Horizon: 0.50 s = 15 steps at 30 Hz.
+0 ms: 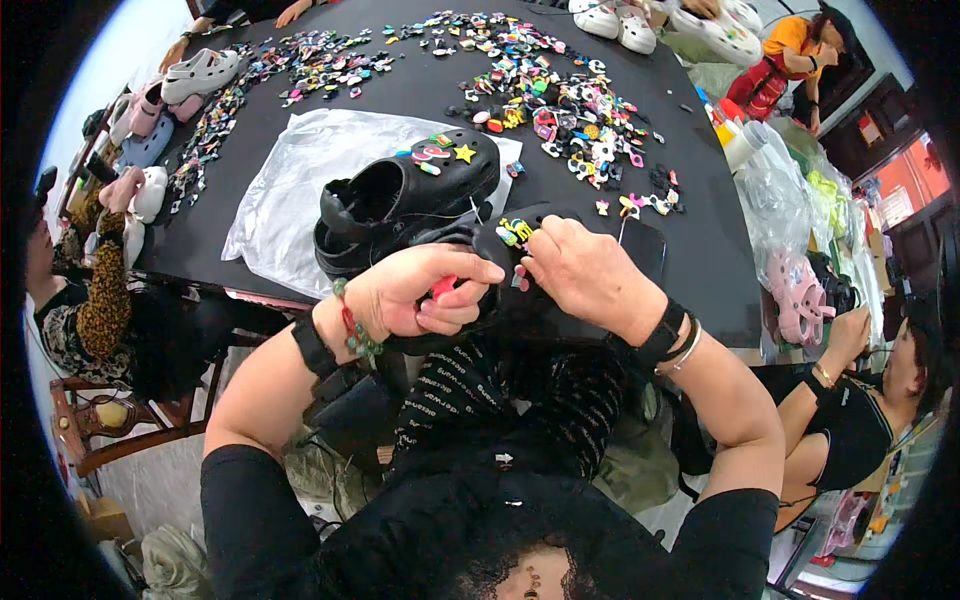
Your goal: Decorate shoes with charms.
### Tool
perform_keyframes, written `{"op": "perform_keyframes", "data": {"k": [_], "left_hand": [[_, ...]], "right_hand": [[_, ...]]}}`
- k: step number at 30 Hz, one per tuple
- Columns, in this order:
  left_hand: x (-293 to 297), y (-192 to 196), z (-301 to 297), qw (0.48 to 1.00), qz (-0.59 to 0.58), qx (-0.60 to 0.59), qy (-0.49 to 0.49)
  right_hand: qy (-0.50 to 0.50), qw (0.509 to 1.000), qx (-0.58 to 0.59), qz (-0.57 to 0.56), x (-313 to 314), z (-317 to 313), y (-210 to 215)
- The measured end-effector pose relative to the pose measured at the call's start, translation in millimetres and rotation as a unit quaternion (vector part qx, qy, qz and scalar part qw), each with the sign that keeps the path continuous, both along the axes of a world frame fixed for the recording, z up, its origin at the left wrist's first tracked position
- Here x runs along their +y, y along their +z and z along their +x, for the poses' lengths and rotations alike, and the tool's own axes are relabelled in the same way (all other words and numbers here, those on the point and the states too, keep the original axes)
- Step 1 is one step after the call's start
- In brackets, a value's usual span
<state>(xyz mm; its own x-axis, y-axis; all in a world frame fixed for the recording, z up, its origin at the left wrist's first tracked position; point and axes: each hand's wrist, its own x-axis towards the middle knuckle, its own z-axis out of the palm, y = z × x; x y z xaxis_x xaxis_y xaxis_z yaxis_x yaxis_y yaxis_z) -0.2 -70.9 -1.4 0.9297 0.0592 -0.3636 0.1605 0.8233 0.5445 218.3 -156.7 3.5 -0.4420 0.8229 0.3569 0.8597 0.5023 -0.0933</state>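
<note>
In front of me a black clog (493, 243) lies tilted at the table's near edge, with colourful shoe charms (515, 232) on its toe. My left hand (425, 290) is closed, its thumb and forefinger against this clog. A small red piece (443, 287) shows between its curled fingers; its kind is unclear. Pinched fingers of my right hand (590, 275) are at the toe beside the charms; what they grip is mostly hidden. Just beyond stands another black clog (400, 195), with a yellow star charm (463, 153) and other charms on it.
Under the far clog lies a white plastic bag (285, 190) on the black table (700, 250). Loose charms (590, 120) are heaped across the table's far side. A dark phone (643, 245) lies right of my right hand. More clogs (200, 75) line the left edge; people sit on both sides.
</note>
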Motion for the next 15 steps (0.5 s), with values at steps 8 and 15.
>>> {"op": "perform_keyframes", "data": {"k": [8, 15], "left_hand": [[10, -1, 4, 0.999, -0.022, -0.002, -0.045], [3, 5, 2, 0.998, 0.047, 0.04, -0.019]], "right_hand": [[0.02, 0.996, 0.006, -0.087, 6, 10, 9], [0.011, 0.999, -0.037, -0.027, 4, 4, 4]]}}
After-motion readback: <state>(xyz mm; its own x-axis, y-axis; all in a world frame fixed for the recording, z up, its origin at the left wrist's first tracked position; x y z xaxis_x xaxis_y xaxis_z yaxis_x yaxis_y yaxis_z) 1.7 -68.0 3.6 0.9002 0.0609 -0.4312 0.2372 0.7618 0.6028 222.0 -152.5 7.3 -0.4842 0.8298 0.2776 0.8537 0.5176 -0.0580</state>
